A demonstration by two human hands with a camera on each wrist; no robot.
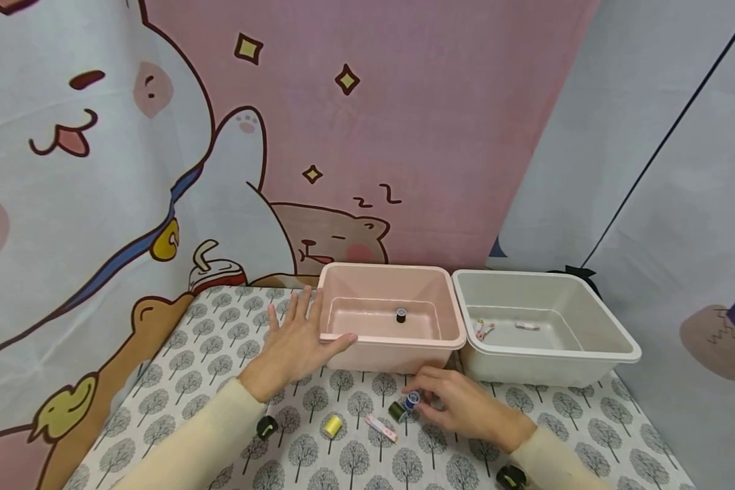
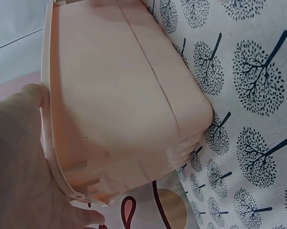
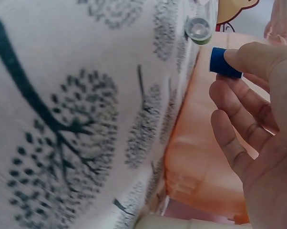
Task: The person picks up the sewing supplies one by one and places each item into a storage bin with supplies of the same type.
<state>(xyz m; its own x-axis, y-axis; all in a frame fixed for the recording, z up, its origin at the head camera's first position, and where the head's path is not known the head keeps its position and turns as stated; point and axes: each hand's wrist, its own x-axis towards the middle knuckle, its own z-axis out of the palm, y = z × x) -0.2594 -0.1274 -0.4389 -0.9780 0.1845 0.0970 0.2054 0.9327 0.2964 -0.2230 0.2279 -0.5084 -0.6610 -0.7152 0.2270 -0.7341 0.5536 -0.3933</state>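
My right hand [image 1: 465, 408] pinches a blue thread spool [image 3: 225, 63] between thumb and fingertips, low over the tree-print cloth in front of the bins. Close beside it is a dark green thread spool [image 1: 397, 411]. With fingers spread and straight, my left hand [image 1: 294, 347] rests at the left end of the pink bin [image 1: 367, 356], its thumb at the rim in the left wrist view. A yellow thread spool [image 1: 332, 427] and a slim pink-and-white item [image 1: 382, 429] lie on the cloth between the forearms. Inside the pink bin stands a black thread spool [image 1: 401, 315].
A white bin [image 1: 551, 367] stands right beside the pink one, holding a pink-handled item [image 1: 484, 332] and a slim white-and-pink item [image 1: 527, 327]. Printed curtains [image 1: 429, 136] hang close behind both bins. A small black object [image 1: 511, 476] shows by the right wrist.
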